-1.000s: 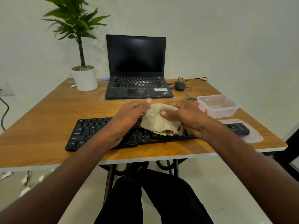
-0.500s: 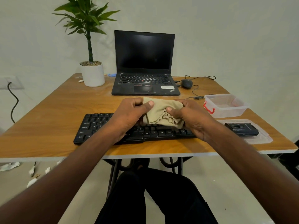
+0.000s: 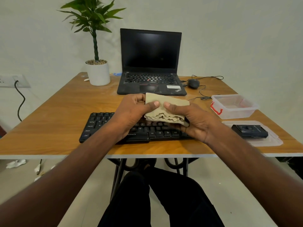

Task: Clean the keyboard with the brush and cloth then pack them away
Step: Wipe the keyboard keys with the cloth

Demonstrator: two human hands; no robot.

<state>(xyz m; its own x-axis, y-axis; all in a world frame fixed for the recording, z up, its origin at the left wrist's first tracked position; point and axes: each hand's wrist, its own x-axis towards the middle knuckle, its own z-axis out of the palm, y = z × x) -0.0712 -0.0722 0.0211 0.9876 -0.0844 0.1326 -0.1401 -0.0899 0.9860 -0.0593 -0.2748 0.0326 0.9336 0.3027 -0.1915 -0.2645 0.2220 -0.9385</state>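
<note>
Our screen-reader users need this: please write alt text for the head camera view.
Both hands, left and right, hold a folded beige cloth above a black desktop keyboard on a wooden table. Behind sit an open black laptop and a potted green plant; at right, a clear plastic box.

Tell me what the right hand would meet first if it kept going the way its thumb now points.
The right hand grips the folded cloth, its thumb pointing left toward the left hand. Going straight on, it would likely meet the left hand's thumb across the cloth first, though depth is unclear.
</note>
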